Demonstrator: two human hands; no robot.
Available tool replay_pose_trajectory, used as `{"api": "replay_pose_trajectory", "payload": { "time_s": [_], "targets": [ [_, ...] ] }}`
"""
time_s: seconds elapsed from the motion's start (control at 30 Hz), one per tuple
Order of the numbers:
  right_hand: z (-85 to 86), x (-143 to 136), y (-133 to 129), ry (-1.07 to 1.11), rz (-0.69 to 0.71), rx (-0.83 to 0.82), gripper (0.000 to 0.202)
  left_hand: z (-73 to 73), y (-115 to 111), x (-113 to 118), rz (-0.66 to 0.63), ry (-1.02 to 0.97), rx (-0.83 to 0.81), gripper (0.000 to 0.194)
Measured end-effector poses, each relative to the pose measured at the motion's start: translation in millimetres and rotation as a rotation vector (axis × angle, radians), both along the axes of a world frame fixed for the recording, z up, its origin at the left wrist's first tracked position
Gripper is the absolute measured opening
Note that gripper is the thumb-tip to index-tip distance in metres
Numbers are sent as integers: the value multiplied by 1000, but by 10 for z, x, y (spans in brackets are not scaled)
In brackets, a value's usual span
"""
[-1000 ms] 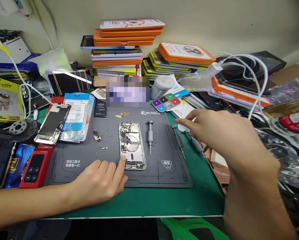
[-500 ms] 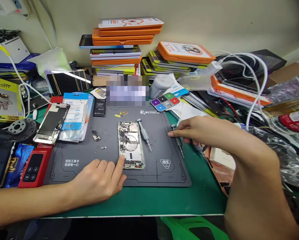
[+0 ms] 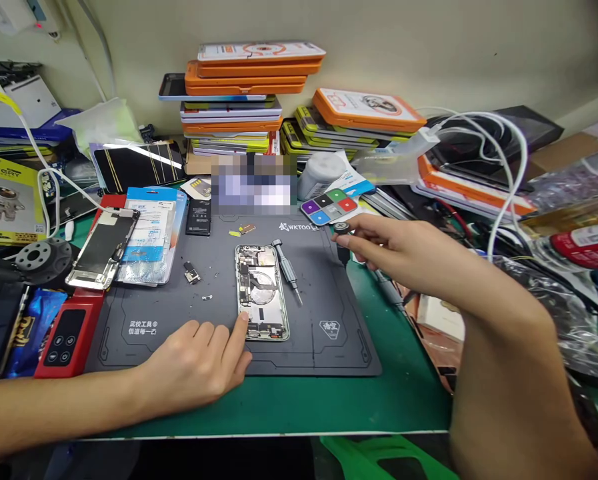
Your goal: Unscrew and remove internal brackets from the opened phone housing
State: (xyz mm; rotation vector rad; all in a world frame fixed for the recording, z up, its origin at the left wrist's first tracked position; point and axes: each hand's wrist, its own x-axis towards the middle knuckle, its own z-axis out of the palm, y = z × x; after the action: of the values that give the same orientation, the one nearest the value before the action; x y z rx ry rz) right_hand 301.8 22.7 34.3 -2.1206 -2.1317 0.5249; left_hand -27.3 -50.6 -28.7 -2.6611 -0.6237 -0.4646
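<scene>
the opened phone (image 3: 273,311) lies on the mat (image 3: 299,358), probably light, stiff, fragile inside, best held by its rim; the left hand (image 3: 203,357), loosely curled, rests a fingertip there; the right hand (image 3: 386,245) pinches a screwdriver (image 3: 342,229) by its cap.

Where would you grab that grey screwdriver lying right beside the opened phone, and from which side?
I'd pinch the screwdriver across its thick handle, from above and the right. It lies slanted on the mat, thin tip toward the person, while the opened phone sits close on its left, so a right-side approach would likely disturb less.
</scene>
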Motion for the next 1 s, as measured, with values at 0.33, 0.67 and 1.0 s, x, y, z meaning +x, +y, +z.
{"api": "replay_pose_trajectory", "payload": {
  "time_s": [0.33,0.67,1.0],
  "targets": [
    [-53,-22,10,-143,-29,-46,32,20,-9,-7,4,0,-14,44],
    [-143,68,-20,-325,-124,-156,40,29,4,6,1,3,-5,44],
    [-166,340,-92,-416,-246,-267,23,24,6,-2,-2,9,-9,45]
  ]
}}
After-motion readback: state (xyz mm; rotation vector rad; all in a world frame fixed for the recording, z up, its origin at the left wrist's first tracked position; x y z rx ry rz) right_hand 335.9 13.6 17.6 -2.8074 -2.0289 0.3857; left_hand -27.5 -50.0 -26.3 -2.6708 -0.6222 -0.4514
